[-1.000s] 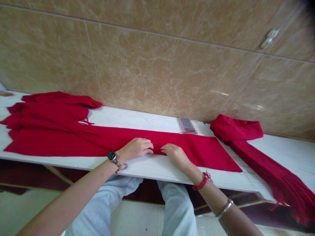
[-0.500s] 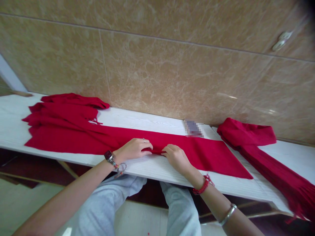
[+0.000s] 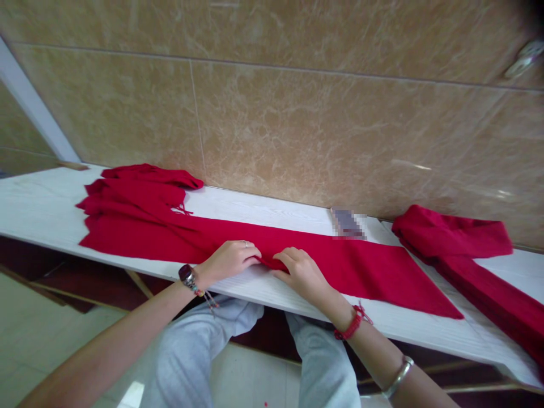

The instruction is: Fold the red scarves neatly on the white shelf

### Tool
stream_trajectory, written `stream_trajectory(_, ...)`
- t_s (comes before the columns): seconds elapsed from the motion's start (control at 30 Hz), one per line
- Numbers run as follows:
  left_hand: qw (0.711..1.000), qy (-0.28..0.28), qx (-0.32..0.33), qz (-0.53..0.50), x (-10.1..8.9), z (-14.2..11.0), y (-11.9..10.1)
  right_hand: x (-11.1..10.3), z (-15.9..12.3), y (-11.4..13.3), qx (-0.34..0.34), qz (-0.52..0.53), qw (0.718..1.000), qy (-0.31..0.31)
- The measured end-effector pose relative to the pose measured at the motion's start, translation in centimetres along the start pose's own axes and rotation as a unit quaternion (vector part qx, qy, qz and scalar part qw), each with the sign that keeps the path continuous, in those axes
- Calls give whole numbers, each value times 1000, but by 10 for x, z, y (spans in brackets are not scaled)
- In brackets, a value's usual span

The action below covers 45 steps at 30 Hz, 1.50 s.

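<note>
A long red scarf lies along the white bench, smooth and flat at its right part and bunched in loose folds at the left. My left hand pinches the scarf's near edge, thumb and fingers closed on the cloth. Just to its right, my right hand bends its fingers over the same edge, with the thumb below. A small raised fold of cloth shows between the two hands. A second red scarf lies looped at the right, apart from the first.
The white bench runs along a tan marbled wall. A blurred flat dark item, perhaps a phone, lies behind the scarf. Dark open shelves are under the bench. A metal fitting sits on the wall at upper right.
The view has shifted, so the bench and scarves appear farther right. My hands stay at the scarf's near edge; my right hand's thumb now stands apart from its fingers.
</note>
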State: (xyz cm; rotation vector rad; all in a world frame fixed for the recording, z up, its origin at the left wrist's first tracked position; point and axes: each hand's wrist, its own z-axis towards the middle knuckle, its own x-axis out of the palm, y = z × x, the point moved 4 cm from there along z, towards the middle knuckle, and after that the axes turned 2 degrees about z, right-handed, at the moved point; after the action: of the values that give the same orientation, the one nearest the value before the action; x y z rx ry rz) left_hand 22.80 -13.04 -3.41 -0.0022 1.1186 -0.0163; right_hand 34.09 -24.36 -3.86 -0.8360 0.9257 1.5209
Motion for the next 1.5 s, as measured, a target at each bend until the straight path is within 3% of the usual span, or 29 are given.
stream_trajectory(0.17,1000,23,-8,18,-4,-7,3,14,16,17,5,-26,1000,8)
stream_trajectory(0.5,999,-8,-23,38,-8,-26,11,25,16,14,-9,-67,998,3)
stream_trajectory(0.9,999,2,-4,33,-7,-29,10,21,25,34,-58,-67,996,10)
stream_trajectory(1.23,999,44,-12,17,-8,-37,15,26,21,40,-110,-72,991,-35)
stream_trajectory(1.5,993,118,4,-32,-20,-26,15,28,21,45,-146,-73,986,-18)
